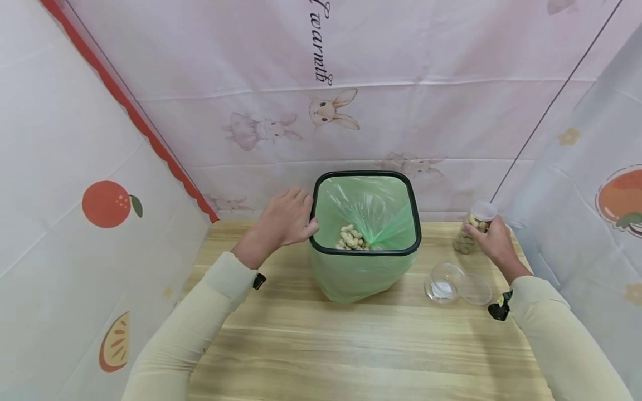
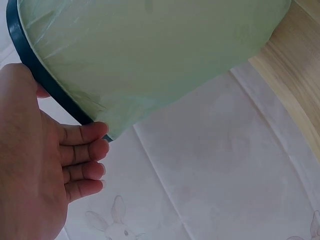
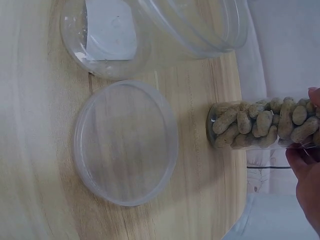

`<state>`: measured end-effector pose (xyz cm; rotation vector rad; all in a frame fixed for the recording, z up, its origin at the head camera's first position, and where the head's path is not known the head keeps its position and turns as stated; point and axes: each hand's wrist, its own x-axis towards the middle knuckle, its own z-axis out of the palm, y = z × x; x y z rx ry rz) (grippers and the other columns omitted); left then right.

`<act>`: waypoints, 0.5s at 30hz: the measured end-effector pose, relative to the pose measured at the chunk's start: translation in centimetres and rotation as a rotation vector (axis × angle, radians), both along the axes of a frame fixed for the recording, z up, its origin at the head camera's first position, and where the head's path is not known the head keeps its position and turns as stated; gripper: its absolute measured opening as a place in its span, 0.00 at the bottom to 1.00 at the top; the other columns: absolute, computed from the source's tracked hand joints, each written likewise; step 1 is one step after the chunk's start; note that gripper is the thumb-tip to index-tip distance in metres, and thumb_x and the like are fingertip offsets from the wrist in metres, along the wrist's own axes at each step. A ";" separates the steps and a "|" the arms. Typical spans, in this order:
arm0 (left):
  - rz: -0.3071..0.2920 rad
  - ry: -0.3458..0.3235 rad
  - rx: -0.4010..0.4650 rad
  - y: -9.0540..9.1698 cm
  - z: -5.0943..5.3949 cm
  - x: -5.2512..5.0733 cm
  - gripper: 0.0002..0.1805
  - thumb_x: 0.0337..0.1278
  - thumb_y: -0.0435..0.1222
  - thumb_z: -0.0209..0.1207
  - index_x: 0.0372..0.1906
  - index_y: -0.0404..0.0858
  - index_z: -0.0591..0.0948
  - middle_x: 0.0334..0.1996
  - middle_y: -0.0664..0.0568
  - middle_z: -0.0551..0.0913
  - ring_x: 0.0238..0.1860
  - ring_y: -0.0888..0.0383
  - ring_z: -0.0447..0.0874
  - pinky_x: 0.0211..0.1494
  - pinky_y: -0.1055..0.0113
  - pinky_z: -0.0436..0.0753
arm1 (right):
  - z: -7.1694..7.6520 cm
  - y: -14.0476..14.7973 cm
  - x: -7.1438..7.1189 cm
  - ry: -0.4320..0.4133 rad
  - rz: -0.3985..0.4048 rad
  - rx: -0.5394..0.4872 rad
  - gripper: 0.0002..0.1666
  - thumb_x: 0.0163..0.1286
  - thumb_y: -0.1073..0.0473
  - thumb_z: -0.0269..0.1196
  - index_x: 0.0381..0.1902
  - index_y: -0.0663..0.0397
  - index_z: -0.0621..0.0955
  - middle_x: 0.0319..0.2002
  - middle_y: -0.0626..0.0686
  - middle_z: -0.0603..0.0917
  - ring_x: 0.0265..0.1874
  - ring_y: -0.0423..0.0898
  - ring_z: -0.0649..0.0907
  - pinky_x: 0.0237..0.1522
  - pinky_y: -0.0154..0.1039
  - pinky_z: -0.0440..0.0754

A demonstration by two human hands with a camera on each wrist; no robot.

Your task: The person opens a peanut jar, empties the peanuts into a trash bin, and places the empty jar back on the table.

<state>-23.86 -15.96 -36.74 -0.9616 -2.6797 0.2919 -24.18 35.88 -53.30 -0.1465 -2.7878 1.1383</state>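
A bin (image 1: pixel 364 252) with a black rim and a light green plastic liner stands in the middle of the table, with several unshelled peanuts (image 1: pixel 351 238) inside. My left hand (image 1: pixel 288 218) grips the rim on its left side; in the left wrist view, bent fingers (image 2: pixel 85 150) meet the dark rim (image 2: pixel 55 92). At the right, my right hand (image 1: pixel 494 242) holds a clear, white-lidded jar (image 1: pixel 465 240) full of unshelled peanuts around its upper part. The jar (image 3: pixel 265 122) is upright at the table's far right; whether its base touches the wood cannot be told.
An open clear plastic container (image 1: pixel 443 283) stands right of the bin, its round translucent lid (image 1: pixel 476 289) lying flat beside it. The wooden table (image 1: pixel 351 345) has printed cloth walls (image 1: pixel 371 128) at its back and sides.
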 end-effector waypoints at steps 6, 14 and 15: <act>0.004 -0.002 -0.003 0.1 -0.1 0.0 0.22 0.64 0.50 0.47 0.37 0.34 0.78 0.36 0.45 0.79 0.39 0.48 0.74 0.43 0.60 0.77 | 0.2 0.1 0.0 -0.041 -0.008 0.052 0.37 0.74 0.45 0.63 0.60 0.75 0.67 0.48 0.72 0.78 0.46 0.67 0.80 0.43 0.60 0.77; -0.005 0.005 0.009 0.1 -0.2 -0.1 0.22 0.64 0.49 0.47 0.37 0.33 0.78 0.36 0.45 0.79 0.39 0.47 0.74 0.44 0.59 0.77 | 0.0 0.2 -0.2 0.018 0.023 0.054 0.21 0.72 0.51 0.65 0.44 0.65 0.74 0.33 0.60 0.79 0.29 0.51 0.78 0.31 0.43 0.75; -0.010 0.009 0.013 0.1 -0.2 -0.1 0.22 0.64 0.49 0.47 0.36 0.33 0.78 0.36 0.45 0.79 0.39 0.47 0.74 0.44 0.59 0.77 | -0.1 0.2 -0.2 0.025 0.025 0.052 0.21 0.72 0.51 0.65 0.44 0.65 0.74 0.33 0.60 0.79 0.29 0.50 0.78 0.32 0.42 0.75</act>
